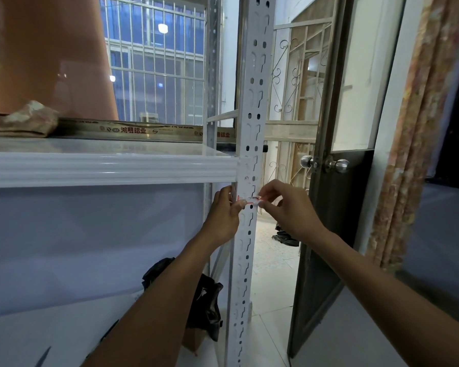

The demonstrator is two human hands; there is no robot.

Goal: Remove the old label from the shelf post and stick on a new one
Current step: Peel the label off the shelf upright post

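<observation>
A white perforated shelf post [252, 107] runs from top to bottom in the middle of the view. A small white label with red lines [248, 200] lies across the post just below the upper shelf. My left hand [224, 215] reaches from the post's left side and its thumb and fingertips pinch the label's left end. My right hand [289, 207] comes from the right, and its thumb and forefinger pinch the label's right end. Whether the label is stuck flat on the post or lifted off it, I cannot tell.
A white shelf board [109, 168] joins the post at the left, with a folded cloth [21, 120] on top. A black bag [204, 300] lies on the lower shelf. At the right stands an open dark door [337, 234] with a round knob [339, 165], then a patterned curtain [419, 128].
</observation>
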